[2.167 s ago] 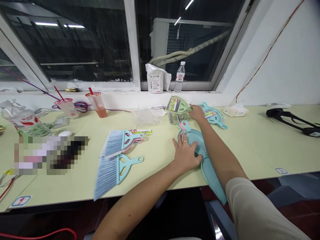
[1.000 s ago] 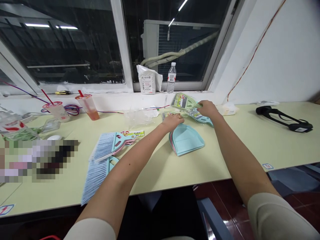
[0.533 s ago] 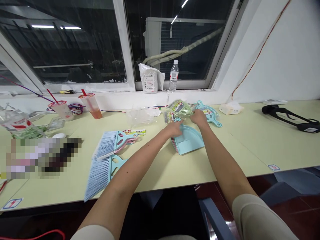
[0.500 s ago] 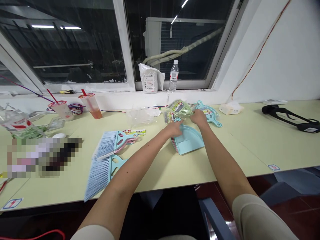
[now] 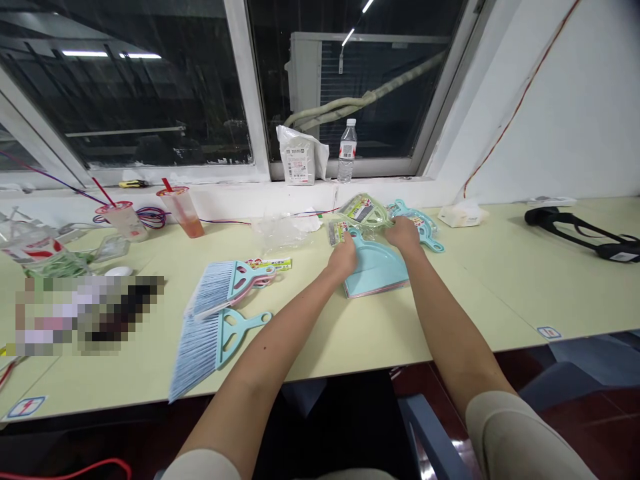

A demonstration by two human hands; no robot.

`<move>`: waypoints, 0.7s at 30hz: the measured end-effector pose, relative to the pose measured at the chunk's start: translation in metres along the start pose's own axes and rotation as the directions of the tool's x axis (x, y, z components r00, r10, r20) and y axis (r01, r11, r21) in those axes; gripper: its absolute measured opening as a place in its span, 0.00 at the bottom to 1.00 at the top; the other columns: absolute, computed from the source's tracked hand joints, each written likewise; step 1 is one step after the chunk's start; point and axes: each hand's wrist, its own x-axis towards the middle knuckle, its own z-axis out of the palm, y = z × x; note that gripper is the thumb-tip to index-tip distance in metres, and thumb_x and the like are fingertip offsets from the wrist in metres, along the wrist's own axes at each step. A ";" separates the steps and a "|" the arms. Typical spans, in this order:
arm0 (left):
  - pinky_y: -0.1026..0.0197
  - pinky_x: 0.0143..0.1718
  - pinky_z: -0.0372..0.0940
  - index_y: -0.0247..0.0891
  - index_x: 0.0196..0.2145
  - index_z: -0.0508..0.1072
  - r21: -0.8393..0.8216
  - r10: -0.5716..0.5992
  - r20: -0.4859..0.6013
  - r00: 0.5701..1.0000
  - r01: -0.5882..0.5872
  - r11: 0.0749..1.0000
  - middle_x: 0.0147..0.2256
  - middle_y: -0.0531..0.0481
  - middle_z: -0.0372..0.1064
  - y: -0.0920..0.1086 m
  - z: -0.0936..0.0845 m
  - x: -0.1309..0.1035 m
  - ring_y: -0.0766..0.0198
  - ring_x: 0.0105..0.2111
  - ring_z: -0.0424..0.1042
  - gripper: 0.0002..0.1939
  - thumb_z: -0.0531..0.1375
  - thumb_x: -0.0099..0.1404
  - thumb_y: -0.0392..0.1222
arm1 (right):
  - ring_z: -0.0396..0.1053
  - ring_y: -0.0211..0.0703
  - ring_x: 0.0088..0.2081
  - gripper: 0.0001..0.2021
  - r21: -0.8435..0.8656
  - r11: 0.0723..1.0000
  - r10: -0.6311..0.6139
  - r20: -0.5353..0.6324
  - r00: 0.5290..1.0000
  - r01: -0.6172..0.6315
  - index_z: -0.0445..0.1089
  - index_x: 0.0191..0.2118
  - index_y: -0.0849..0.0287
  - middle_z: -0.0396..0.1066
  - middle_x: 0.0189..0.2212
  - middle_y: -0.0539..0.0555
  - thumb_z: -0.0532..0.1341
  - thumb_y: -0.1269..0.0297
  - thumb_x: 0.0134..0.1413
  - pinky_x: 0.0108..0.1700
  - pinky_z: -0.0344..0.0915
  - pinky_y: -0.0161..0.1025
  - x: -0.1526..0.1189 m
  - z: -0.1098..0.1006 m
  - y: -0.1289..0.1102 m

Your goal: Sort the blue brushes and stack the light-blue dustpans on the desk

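Note:
My left hand (image 5: pixel 343 257) is closed on the left side of a stack of dustpans, with a light-blue dustpan (image 5: pixel 377 270) on top and a thin pink edge under it. My right hand (image 5: pixel 403 235) is closed at the edge of a plastic-wrapped green dustpan-and-brush set (image 5: pixel 364 211), just behind the stack; its fingertips are partly hidden. Beyond that hand lies a wrapped blue set (image 5: pixel 425 227). On the left, small brushes with blue bristles (image 5: pixel 215 290) lie one over another, blue and pink handles pointing right. A larger blue brush (image 5: pixel 200 353) lies in front of them.
Clear plastic wrapping (image 5: pixel 283 232) and a yellow-green label strip (image 5: pixel 280 264) lie on the table. Two drink cups (image 5: pixel 183 212) with red straws stand back left. A water bottle (image 5: pixel 347 152) stands on the sill. A tissue pack (image 5: pixel 461 215) and a black strapped headset (image 5: pixel 575 233) lie right.
My left hand has shifted slightly left and closed on the dustpans' side; the stack's front has moved back a little. The green set is raised and tilted slightly at my right hand.

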 end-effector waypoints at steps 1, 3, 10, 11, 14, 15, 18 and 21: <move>0.46 0.50 0.67 0.35 0.60 0.63 0.048 -0.006 0.034 0.999 0.005 0.999 0.45 0.31 0.75 0.002 0.000 0.003 0.40 0.47 0.76 0.27 0.58 0.63 0.30 | 0.74 0.63 0.55 0.26 0.005 1.000 -0.001 -0.011 1.000 0.001 0.76 0.58 0.64 0.76 0.54 0.68 0.63 0.67 0.52 0.54 0.70 0.48 0.000 -0.001 0.000; 0.46 0.49 0.67 0.34 0.59 0.64 0.144 -0.029 0.104 0.994 0.013 0.990 0.48 0.28 0.73 0.008 -0.001 0.009 0.39 0.50 0.75 0.25 0.57 0.64 0.31 | 0.74 0.62 0.55 0.26 0.014 1.000 -0.003 -0.026 1.000 0.003 0.76 0.58 0.63 0.77 0.53 0.67 0.63 0.67 0.52 0.54 0.70 0.48 -0.002 -0.002 -0.001; 0.46 0.48 0.68 0.36 0.55 0.67 0.140 -0.137 0.058 0.989 0.127 0.982 0.51 0.29 0.73 0.014 0.001 0.015 0.40 0.51 0.75 0.19 0.58 0.67 0.40 | 0.73 0.63 0.56 0.27 0.036 0.999 0.006 -0.021 1.000 -0.005 0.74 0.60 0.63 0.75 0.55 0.68 0.63 0.68 0.54 0.55 0.69 0.48 -0.009 -0.009 -0.007; 0.46 0.48 0.68 0.36 0.55 0.67 0.133 -0.150 0.060 0.987 0.141 0.981 0.52 0.29 0.73 0.014 0.000 0.013 0.40 0.52 0.75 0.19 0.59 0.68 0.41 | 0.73 0.63 0.57 0.27 0.040 0.999 0.000 -0.019 1.000 0.000 0.74 0.61 0.63 0.75 0.56 0.67 0.62 0.68 0.54 0.56 0.69 0.49 -0.011 -0.009 -0.008; 0.47 0.49 0.67 0.35 0.56 0.66 0.139 -0.187 0.069 0.980 0.176 0.974 0.54 0.28 0.72 0.017 -0.009 0.005 0.40 0.53 0.74 0.21 0.60 0.68 0.44 | 0.72 0.63 0.58 0.27 0.052 0.998 -0.024 -0.018 1.000 0.025 0.74 0.61 0.64 0.75 0.57 0.67 0.62 0.68 0.55 0.57 0.69 0.48 -0.015 -0.011 -0.012; 0.48 0.49 0.67 0.34 0.56 0.66 0.155 -0.194 0.062 0.979 0.182 0.971 0.54 0.27 0.72 0.020 -0.015 0.001 0.40 0.54 0.74 0.22 0.60 0.68 0.44 | 0.72 0.63 0.58 0.27 0.055 0.998 -0.032 -0.016 0.999 0.033 0.74 0.61 0.64 0.75 0.57 0.66 0.62 0.67 0.55 0.56 0.69 0.48 -0.017 -0.011 -0.013; 0.48 0.53 0.65 0.33 0.53 0.68 0.206 -0.154 -0.021 0.988 0.155 0.966 0.53 0.28 0.72 0.030 -0.038 -0.027 0.41 0.55 0.72 0.18 0.60 0.68 0.41 | 0.72 0.61 0.58 0.27 0.066 0.995 -0.074 -0.010 0.997 0.074 0.73 0.61 0.64 0.75 0.57 0.65 0.63 0.67 0.55 0.57 0.68 0.47 -0.023 -0.013 -0.021; 0.51 0.53 0.65 0.38 0.46 0.70 0.089 0.030 -0.170 0.985 -0.015 0.996 0.47 0.36 0.75 0.045 -0.068 -0.088 0.48 0.52 0.74 0.09 0.57 0.69 0.35 | 0.72 0.60 0.58 0.27 0.066 0.985 -0.158 0.006 0.987 0.157 0.73 0.62 0.63 0.75 0.58 0.64 0.63 0.67 0.56 0.58 0.67 0.47 -0.031 -0.013 -0.033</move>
